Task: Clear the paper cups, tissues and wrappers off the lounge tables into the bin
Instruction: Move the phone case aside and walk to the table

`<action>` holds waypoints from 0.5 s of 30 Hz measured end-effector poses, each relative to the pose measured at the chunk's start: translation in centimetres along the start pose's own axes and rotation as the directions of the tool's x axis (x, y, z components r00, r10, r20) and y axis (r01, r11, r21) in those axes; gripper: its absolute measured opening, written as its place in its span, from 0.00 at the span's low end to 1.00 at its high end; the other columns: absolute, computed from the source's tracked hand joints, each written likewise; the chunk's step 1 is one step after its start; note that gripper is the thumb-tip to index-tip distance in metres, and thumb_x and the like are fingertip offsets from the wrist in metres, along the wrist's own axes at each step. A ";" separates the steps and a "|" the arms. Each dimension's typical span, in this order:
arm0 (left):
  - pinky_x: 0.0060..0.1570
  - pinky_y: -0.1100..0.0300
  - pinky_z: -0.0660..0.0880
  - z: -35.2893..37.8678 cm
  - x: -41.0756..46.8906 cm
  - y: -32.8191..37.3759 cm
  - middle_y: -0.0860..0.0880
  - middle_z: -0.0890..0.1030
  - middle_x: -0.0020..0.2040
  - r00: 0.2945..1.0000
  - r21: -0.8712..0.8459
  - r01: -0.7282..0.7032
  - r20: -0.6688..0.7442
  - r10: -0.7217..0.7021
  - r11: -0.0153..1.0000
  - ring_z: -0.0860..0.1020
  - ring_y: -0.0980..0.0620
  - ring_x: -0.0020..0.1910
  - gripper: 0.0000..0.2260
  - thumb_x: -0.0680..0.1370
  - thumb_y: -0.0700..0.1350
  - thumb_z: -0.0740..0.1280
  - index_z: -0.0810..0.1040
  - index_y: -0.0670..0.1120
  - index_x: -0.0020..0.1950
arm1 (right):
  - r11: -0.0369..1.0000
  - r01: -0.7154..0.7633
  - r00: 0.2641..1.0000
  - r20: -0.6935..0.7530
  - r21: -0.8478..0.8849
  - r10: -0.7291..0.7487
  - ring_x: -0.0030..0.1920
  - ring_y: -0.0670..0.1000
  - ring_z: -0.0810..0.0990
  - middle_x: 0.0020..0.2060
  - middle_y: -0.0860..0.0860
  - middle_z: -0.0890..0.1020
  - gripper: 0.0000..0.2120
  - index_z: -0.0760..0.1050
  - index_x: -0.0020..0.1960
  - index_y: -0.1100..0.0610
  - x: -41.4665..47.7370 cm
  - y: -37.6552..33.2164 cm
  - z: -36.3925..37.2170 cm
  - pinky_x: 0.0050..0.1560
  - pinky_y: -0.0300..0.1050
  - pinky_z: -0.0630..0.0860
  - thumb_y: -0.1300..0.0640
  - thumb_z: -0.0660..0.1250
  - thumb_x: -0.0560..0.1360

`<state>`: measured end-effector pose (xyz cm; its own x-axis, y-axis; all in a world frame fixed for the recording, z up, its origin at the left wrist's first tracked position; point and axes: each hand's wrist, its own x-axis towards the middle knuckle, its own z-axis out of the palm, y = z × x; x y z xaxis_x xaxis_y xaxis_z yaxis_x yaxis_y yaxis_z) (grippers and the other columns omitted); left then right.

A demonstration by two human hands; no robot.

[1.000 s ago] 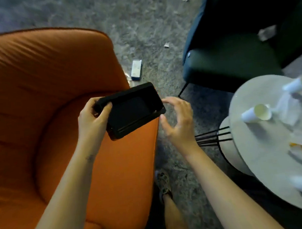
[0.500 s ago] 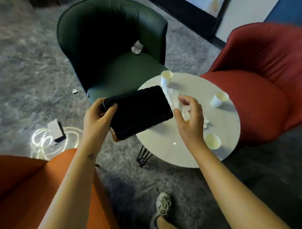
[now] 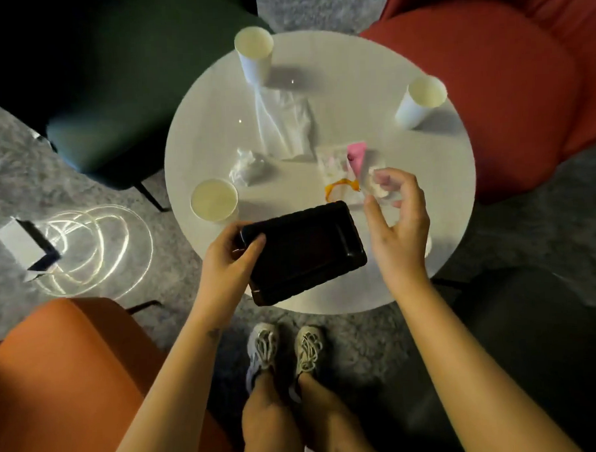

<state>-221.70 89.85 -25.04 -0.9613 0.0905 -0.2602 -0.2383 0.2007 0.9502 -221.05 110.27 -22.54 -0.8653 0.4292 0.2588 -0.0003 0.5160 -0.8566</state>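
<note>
A round white table (image 3: 426,265) holds three paper cups: one at the far edge (image 3: 253,58), one at the right (image 3: 419,101), one at the near left (image 3: 214,201). Between them lie a flat white tissue (image 3: 286,124), a crumpled tissue (image 3: 249,166) and clear wrappers with pink and orange bits (image 3: 345,170). My left hand (image 3: 228,262) grips a black tablet-like device (image 3: 306,251) over the table's near edge. Hovering just right of the device is my right hand (image 3: 398,222), fingers apart and curled, above the wrappers.
A dark green chair (image 3: 116,107) stands far left, a red chair (image 3: 508,93) far right, an orange chair (image 3: 69,386) near left and a dark chair (image 3: 530,353) near right. A small white box (image 3: 23,249) lies on the grey carpet. My feet (image 3: 284,348) stand before the table.
The view swung from the orange chair to straight over the table. Both hands with the device now sit above the table's near edge; the right hand stays beside the device.
</note>
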 end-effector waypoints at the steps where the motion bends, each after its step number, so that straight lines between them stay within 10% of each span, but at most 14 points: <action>1: 0.44 0.66 0.77 0.4 0.1 -1.2 0.52 0.80 0.45 1.000 0.010 0.017 0.004 -0.017 1.000 0.79 0.61 0.44 0.06 0.78 0.41 0.64 0.77 0.52 0.49 | 1.000 -0.003 1.000 0.012 -0.013 0.003 0.52 0.51 0.75 0.51 0.49 0.77 0.11 0.73 0.54 0.62 -0.4 0.8 0.4 0.55 0.49 0.70 0.62 0.65 0.73; 15: 0.51 0.53 0.76 2.0 3.0 -7.0 0.51 0.73 0.53 1.000 0.407 -0.011 0.005 0.010 0.914 0.74 0.53 0.51 0.11 0.77 0.43 0.66 0.76 0.45 0.58 | 0.993 -0.070 0.996 0.041 -0.090 0.074 0.53 0.51 0.75 0.53 0.53 0.78 0.12 0.72 0.56 0.63 -2.6 4.4 3.6 0.55 0.46 0.69 0.64 0.65 0.72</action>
<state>-222.58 90.68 -32.84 -0.9630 0.0976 -0.2514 -0.1506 0.5790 0.8013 -220.61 108.76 -28.53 -0.8827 0.4356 0.1761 0.1054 0.5489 -0.8292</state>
